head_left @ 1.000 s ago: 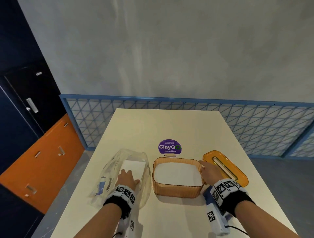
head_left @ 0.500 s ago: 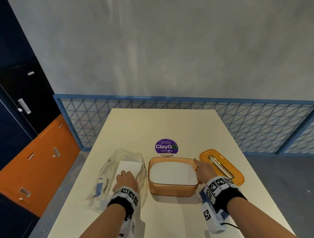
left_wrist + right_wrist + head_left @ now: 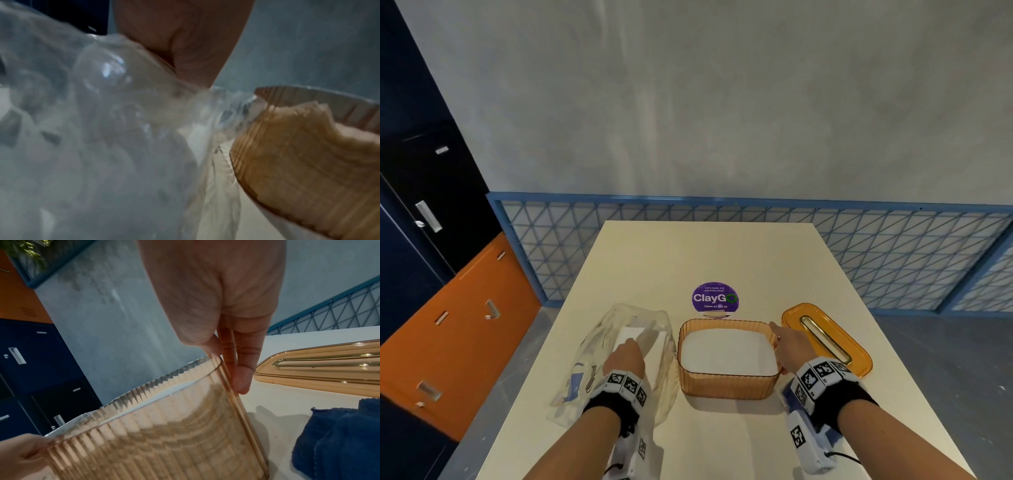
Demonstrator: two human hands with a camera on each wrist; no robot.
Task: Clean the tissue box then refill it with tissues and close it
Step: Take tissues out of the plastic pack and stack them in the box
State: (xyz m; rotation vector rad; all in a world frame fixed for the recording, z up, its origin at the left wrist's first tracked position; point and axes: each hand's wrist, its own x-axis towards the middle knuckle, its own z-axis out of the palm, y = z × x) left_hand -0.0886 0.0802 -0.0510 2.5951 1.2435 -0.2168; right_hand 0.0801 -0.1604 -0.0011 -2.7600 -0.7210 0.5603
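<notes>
The orange ribbed tissue box [image 3: 727,387] stands open on the table with a white stack of tissues [image 3: 727,353] inside. My right hand [image 3: 787,346] lies along its right wall [image 3: 185,426], with straight fingers [image 3: 242,373] against the outside and the thumb by the near corner. The orange lid [image 3: 825,339] with its slot lies flat to the right. On the left sits a clear plastic bag [image 3: 650,342] with white tissues in it. My left hand [image 3: 625,356] grips it from above, and bunched plastic [image 3: 123,113] hides the fingers.
A purple round sticker [image 3: 715,297] is on the cream table [image 3: 705,253] behind the box. A dark blue cloth [image 3: 333,439] lies by my right wrist. A blue mesh fence [image 3: 893,260] runs behind, and orange and dark cabinets [image 3: 448,325] stand left.
My right hand's fingers have slid forward along the box's right rim toward the far corner. My left hand stays on the bag. The box and lid have not moved.
</notes>
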